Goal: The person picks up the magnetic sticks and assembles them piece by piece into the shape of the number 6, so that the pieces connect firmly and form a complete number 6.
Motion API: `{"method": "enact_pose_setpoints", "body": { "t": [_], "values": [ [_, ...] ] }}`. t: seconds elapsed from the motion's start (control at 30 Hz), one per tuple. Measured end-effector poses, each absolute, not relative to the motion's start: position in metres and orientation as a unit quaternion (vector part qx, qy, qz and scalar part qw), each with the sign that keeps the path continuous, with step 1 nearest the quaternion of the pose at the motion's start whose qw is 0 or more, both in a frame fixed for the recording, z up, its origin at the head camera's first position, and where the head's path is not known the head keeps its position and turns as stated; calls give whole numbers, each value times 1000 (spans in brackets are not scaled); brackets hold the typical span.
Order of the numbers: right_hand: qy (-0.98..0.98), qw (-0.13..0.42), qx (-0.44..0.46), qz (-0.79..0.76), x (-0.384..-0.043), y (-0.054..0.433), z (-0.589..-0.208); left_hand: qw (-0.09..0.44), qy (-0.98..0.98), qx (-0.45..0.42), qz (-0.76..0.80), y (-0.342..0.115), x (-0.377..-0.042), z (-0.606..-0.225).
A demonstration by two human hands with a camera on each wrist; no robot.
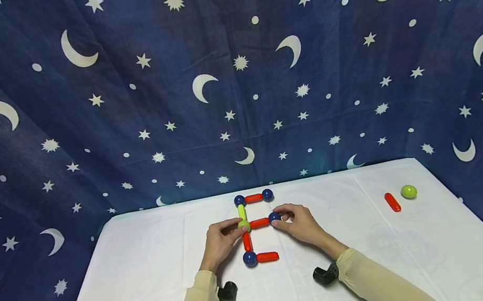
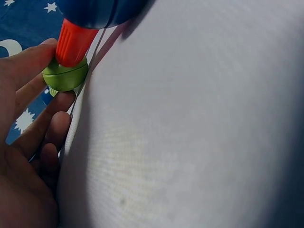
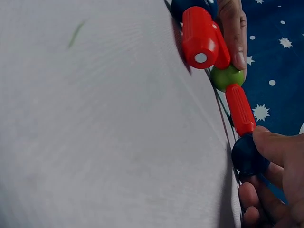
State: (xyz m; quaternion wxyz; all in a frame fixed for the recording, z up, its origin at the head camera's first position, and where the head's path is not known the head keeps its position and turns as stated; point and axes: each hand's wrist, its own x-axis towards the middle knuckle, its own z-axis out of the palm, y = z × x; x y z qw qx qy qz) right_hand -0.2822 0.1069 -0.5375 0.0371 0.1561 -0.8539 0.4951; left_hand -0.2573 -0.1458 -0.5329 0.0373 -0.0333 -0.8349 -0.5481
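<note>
On the white table, sticks and balls joined together form an E-like shape. My left hand (image 1: 218,243) pinches the green ball (image 2: 65,78) at its middle joint between thumb and fingers. My right hand (image 1: 303,224) grips the dark blue ball (image 3: 248,156) at the outer end of the middle red stick (image 1: 259,223). That stick's other end touches the green ball. A yellow-green stick (image 1: 241,211) runs up to a blue ball (image 1: 240,201), and a red stick (image 1: 247,241) runs down to another blue ball (image 1: 250,259).
At the top, a red stick (image 1: 253,198) ends in a blue ball (image 1: 267,195). The bottom red stick (image 1: 268,257) has a bare end. A loose red stick (image 1: 392,202) and a green ball (image 1: 409,191) lie at the right. A star-and-moon cloth (image 1: 232,93) hangs behind.
</note>
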Motion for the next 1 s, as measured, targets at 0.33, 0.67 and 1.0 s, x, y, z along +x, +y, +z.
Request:
{"method": "enact_pose_setpoints", "body": {
  "t": [0.33,0.67,1.0],
  "values": [
    [-854,40,149,497,-281,106,-540,39,-834,-34,-550,-146,-257,-534],
    [-859,42,145,489,-280,105,-540,40,-835,-34,-548,-146,-257,-534],
    [-861,43,143,487,-279,105,-540,37,-834,-30,-550,-145,-258,-533]
  ]
}}
